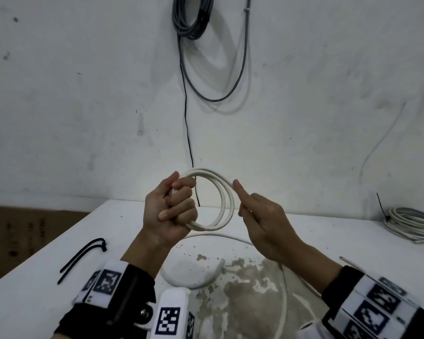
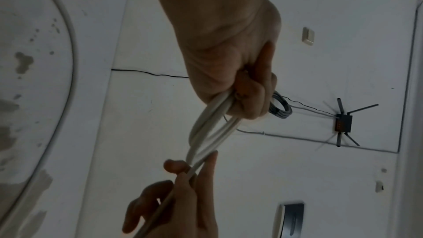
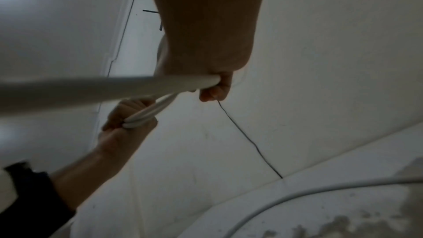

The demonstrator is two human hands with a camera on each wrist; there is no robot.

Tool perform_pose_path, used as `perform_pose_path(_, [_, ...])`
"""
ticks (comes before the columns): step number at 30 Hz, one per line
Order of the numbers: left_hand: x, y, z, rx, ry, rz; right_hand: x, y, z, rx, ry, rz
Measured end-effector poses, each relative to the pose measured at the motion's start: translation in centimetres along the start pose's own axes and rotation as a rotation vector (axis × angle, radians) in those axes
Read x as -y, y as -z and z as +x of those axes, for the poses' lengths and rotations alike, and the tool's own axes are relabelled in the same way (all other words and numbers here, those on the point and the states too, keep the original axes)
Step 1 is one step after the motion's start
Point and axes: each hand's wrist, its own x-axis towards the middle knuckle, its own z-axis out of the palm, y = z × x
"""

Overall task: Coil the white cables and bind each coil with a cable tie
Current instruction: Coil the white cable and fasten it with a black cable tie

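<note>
- Your left hand (image 1: pixel 171 211) has its fingers curled tight round the white cable (image 1: pixel 224 204), holding two or three loops upright above the table (image 1: pixel 59 253).
- Your right hand (image 1: pixel 262 223) pinches the loose strand beside the loops, forefinger extended; how the other fingers lie is hard to tell.
- The strand trails down onto the table.
- Two black cable ties (image 1: pixel 82 255) lie at your left.
- A bound coil (image 1: pixel 411 222) sits far right.

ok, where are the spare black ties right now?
Head view, left side: the black ties lie on the table near its left edge, left of the left hand, untouched.
</note>
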Motion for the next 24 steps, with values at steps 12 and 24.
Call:
perform_pose_path(12, [0.8,-2.2,1.9,-0.189,-0.417,-0.144,3.2,-2.0,-0.5,-0.177,-0.659,0.772])
perform_pose_path(24, [0.8,-3.9,3.0,-0.444,-0.763,0.296,5.1,-1.4,-1.2,0.006,-0.609,1.381])
